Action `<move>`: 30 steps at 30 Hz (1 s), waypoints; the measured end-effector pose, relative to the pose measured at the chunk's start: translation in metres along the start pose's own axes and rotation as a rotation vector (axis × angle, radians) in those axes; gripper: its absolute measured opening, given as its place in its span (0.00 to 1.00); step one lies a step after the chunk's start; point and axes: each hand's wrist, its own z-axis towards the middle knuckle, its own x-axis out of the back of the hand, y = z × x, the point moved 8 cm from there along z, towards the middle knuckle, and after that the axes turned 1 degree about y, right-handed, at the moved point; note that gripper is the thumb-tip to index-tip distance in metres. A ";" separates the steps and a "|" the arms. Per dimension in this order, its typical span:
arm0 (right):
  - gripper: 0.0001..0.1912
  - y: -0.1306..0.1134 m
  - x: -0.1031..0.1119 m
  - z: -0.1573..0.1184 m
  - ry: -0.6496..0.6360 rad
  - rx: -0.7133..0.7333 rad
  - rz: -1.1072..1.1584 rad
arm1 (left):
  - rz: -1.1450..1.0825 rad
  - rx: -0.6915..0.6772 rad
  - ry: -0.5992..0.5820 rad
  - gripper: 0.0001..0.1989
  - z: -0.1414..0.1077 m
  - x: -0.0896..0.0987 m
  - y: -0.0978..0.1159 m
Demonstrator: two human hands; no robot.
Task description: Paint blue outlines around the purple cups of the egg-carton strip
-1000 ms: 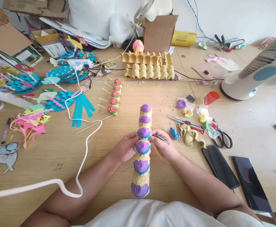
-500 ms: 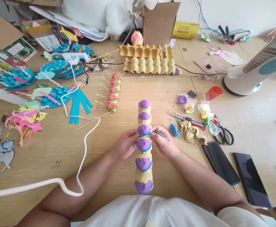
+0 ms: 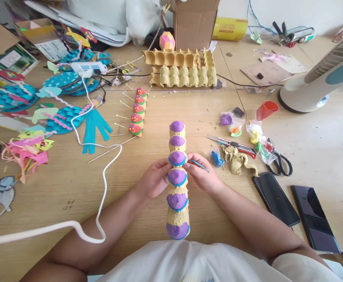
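Observation:
An egg-carton strip (image 3: 177, 214) with a row of bumps capped in purple clay points lengthwise toward my body. Blue clay edging (image 3: 177, 185) lines the lower rim of several nearer caps; the two farthest show none. My left hand (image 3: 157, 177) pinches the strip's left side near the third cap from the far end. On the opposite side, my right hand (image 3: 202, 174) has thumb and forefinger closed at that same cap. A thin blue clay strand (image 3: 200, 165) sticks out from those fingers to the right. The fingertips partly hide where the strand meets the cap.
A finished-looking caterpillar strip (image 3: 136, 113) with red faces lies at the back left. White cable (image 3: 105, 184) loops across the left side. To the right are a utility knife (image 3: 233, 145), scissors (image 3: 280, 162), blue clay (image 3: 217, 158), carton scraps (image 3: 236, 158) and phones (image 3: 275, 199). Egg cartons (image 3: 187, 76) stand behind.
The view has shifted slightly. Both hands keep their places at the third cap, and the blue strand still sticks out from my right fingers.

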 end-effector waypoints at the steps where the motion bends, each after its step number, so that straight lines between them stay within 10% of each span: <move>1: 0.17 0.000 0.000 0.000 0.000 0.000 0.001 | 0.000 -0.003 0.005 0.08 0.000 0.001 0.000; 30: 0.15 -0.004 -0.002 0.000 -0.024 0.007 0.005 | -0.030 0.015 -0.007 0.09 -0.002 -0.005 0.002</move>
